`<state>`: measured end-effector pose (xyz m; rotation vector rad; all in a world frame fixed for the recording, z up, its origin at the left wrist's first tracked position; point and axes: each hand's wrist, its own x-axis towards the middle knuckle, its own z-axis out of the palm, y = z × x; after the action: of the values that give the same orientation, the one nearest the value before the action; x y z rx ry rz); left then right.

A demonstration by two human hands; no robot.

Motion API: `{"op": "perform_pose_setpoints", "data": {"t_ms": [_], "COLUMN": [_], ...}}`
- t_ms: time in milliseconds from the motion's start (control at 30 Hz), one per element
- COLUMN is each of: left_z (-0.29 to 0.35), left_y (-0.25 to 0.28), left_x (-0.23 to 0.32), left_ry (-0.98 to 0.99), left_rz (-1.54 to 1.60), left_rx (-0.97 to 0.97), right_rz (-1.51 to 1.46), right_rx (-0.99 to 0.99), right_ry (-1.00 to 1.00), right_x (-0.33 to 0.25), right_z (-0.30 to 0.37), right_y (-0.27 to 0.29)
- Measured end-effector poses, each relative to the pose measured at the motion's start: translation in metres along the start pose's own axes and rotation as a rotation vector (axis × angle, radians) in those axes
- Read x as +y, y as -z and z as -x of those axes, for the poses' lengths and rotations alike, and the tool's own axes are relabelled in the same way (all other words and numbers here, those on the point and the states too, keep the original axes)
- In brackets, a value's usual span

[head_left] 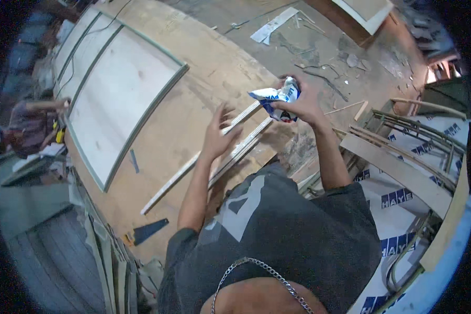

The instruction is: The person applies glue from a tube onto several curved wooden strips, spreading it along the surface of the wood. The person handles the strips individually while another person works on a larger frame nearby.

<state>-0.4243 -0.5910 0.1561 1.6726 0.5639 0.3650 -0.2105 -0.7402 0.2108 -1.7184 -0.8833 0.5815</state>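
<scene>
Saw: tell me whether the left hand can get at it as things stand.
Probably yes: the left hand looks empty and open, and the saw lies uncovered, off to that hand's left.

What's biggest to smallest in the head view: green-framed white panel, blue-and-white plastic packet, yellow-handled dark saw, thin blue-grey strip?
1. Panel
2. Packet and saw: unsure, packet seems nearer the camera
3. Strip
</scene>
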Motion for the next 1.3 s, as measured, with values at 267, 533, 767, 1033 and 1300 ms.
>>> {"op": "perform_pose_setpoints", "data": {"t_ms": [267, 533, 767, 1033, 1300], "left_z": [0.0, 0.018, 0.01, 0.013, 0.054], "left_y": [-0.063, -0.075, -0.009, 0.022, 0.048], "left_x": [0.007, -0.003, -0.034, -0.084, 0.021], "left_ry": [0.249, 0.036, -0.078, -0.121, -0.227], "left_rz": [0.73, 0.251, -0.46, -1.019, -0.917], "left_rx": [0.213, 0.192, 0.205, -0.028, 0.098], "right_rz": [-0.618, -1.379, -1.185, -0.292, -0.332], "right_rx": [-0.066, 0.105, 0.33, 0.392, 0.329], "right_ry": [-0.175, -0.487, -0.346, -0.331, -0.145], "right_x": [0.03, 0.095, 0.129, 0.148, 0.085], "right_z": [0.02, 0.058, 0.054, 0.028, 0.032], "right_y": [-0.029, -0.08, -0.021, 0.009, 0.004]}}
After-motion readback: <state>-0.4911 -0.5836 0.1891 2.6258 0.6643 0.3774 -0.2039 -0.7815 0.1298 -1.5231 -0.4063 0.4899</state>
